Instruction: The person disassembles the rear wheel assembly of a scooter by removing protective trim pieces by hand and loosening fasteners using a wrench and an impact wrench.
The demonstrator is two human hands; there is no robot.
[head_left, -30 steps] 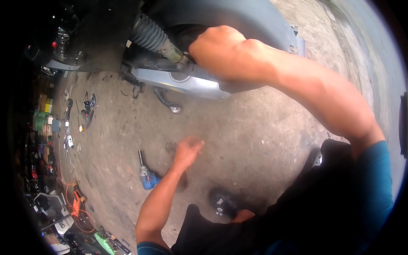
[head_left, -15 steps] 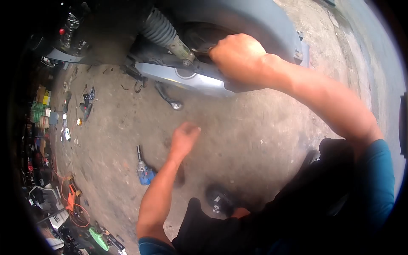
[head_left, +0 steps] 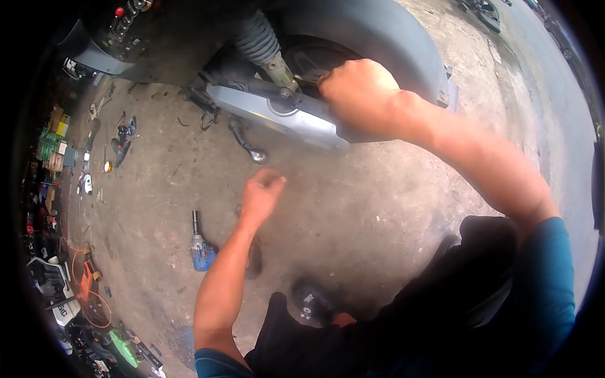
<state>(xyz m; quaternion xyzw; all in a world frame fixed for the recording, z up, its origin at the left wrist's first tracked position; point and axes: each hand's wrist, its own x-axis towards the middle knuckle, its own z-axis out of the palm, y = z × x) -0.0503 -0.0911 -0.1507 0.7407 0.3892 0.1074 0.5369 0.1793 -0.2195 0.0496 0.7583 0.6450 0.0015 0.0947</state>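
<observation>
My right hand point(head_left: 360, 94) is closed in a fist beside the tire point(head_left: 403, 44), just right of the lower end of a shock absorber point(head_left: 268, 53). A thin metal piece shows between fist and shock absorber; what the fist holds is hidden. Below the shock absorber runs a silver cover point(head_left: 277, 118), partly behind my right forearm. My left hand point(head_left: 263, 192) hangs over the concrete floor, its fingers loosely bent and apart with nothing in them. A dark lever with a shiny metal end point(head_left: 257, 155) lies just above my left hand.
A blue impact wrench point(head_left: 203, 253) with a long socket lies on the floor left of my left forearm. Several tools point(head_left: 123, 142) are scattered further left. Boxes point(head_left: 53, 151), an orange cord point(head_left: 94, 309) and other gear line the left side. My shoe point(head_left: 312, 301) is below.
The camera view has shifted slightly. My left hand has moved a little up and left, closer to the lever's metal end. My right fist stays beside the shock absorber.
</observation>
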